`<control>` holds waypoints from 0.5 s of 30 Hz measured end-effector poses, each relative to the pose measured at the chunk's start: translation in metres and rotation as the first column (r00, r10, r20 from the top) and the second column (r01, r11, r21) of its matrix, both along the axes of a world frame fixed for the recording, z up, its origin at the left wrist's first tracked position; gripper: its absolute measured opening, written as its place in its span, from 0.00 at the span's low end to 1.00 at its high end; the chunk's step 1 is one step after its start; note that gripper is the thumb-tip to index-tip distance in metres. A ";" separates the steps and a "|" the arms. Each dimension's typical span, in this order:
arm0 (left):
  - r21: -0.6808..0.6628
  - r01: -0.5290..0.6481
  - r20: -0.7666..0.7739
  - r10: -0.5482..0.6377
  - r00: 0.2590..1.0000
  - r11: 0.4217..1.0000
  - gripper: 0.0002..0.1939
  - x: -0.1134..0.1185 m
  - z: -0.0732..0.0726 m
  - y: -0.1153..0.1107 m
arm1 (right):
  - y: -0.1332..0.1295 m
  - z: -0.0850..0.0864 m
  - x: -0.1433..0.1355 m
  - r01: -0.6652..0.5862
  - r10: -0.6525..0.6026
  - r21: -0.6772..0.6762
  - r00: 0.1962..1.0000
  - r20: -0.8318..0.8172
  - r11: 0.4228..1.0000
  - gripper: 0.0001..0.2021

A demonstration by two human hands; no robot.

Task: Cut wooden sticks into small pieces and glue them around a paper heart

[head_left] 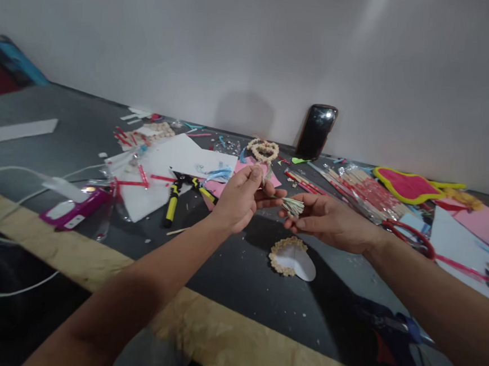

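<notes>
Above the dark tabletop my two hands meet over a small pale tassel (293, 206) of thin strands. My left hand (243, 197) is closed, with thumb and fingers pinching the tassel's top end. The tassel's loose strands rest in the bent fingers of my right hand (322, 218), which grips their lower part. Just below the hands lies a white paper heart (300, 262), its left side edged with small beige pieces. Behind my left hand is a beaded heart-shaped piece (264, 149) next to pink paper (272, 177).
A phone (316, 132) leans against the wall. Pliers with black-and-yellow handles (173, 203), a purple power strip (75, 209) with white cables, and white sheets (187, 151) lie left. On the right are packed sticks (362, 192), red-handled scissors (412, 235) and a pink-and-yellow shape (409, 186).
</notes>
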State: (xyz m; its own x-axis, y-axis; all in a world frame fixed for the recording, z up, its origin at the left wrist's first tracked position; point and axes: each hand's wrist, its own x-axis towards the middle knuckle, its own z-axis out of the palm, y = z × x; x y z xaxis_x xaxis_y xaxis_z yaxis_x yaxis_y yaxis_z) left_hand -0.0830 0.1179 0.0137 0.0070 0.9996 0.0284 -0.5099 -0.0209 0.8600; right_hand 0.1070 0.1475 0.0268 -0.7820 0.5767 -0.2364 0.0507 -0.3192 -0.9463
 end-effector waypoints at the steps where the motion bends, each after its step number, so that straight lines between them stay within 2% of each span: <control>1: 0.005 0.003 -0.003 -0.003 1.000 1.000 0.11 -0.003 0.002 -0.001 | -0.001 0.001 -0.002 -0.006 0.006 0.005 1.000 -0.005 1.000 0.15; 4: 0.001 0.000 -0.011 0.000 1.000 1.000 0.11 -0.011 0.006 -0.005 | -0.005 0.003 -0.011 -0.017 0.017 0.003 1.000 -0.016 1.000 0.12; 10: 0.014 -0.038 -0.017 0.038 0.999 0.999 0.10 -0.026 0.011 -0.017 | -0.012 0.006 -0.035 0.079 -0.079 0.002 0.997 0.018 0.997 0.09; 13: 0.038 -0.071 -0.057 0.073 0.996 0.997 0.10 -0.036 0.011 -0.022 | -0.013 0.005 -0.046 0.063 -0.070 0.110 0.996 0.060 0.992 0.10; 15: 0.061 -0.110 -0.082 0.115 0.990 0.992 0.10 -0.046 0.012 -0.024 | -0.013 0.003 -0.051 0.003 -0.041 0.258 0.989 0.145 0.966 0.10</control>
